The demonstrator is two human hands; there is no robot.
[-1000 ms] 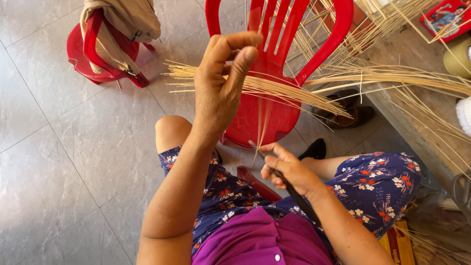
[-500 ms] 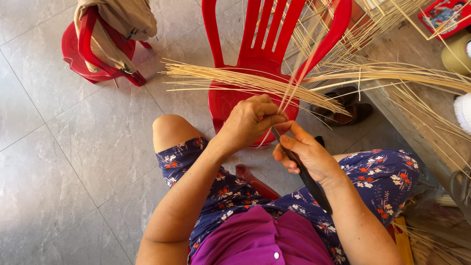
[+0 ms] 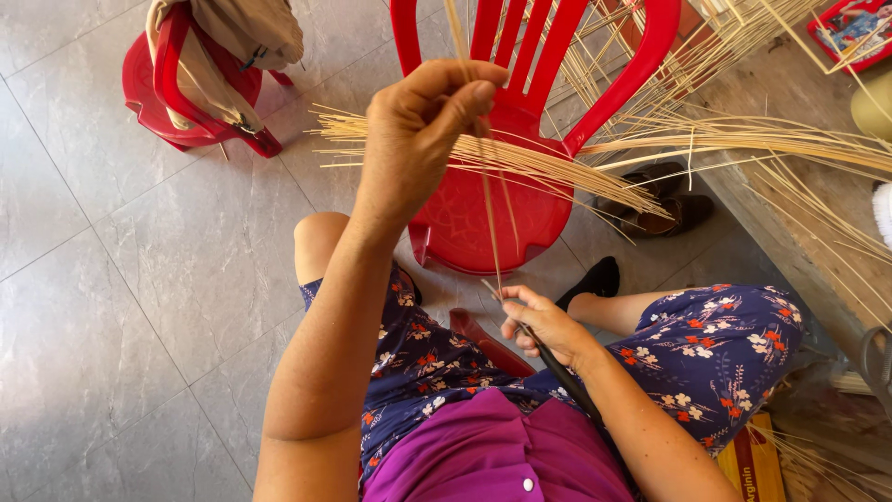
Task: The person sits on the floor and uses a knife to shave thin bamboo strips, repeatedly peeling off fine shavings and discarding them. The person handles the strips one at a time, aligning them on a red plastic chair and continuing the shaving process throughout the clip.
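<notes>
Fingers and thumb of the left hand (image 3: 418, 130) are pressed together near the tips and pinch one thin pale strip (image 3: 483, 200), held high in front of the red chair (image 3: 506, 200). From the pinch the strip hangs almost straight down to the right hand (image 3: 539, 325). Its upper end passes above the fingers and out of the top edge of the view.

Fingers of the right hand are curled closed around a dark knife (image 3: 557, 372), whose dark handle runs back along the forearm. The blade tip meets the lower end of the strip, just above the lap.

Between the two hands is open air, crossed only by the strip. A bundle of the same pale strips (image 3: 520, 163) lies across the seat of the chair, its ends sticking out past both seat edges. More strips (image 3: 771, 139) lie on the right, over a low ledge (image 3: 771, 214).

On the left the grey tiled floor (image 3: 139, 307) is wide and bare. A second red chair (image 3: 186, 84) with cloth on it stands at the upper left, well apart from the hands. Dark shoes (image 3: 664, 214) lie on the floor by the ledge, beyond the right knee.
</notes>
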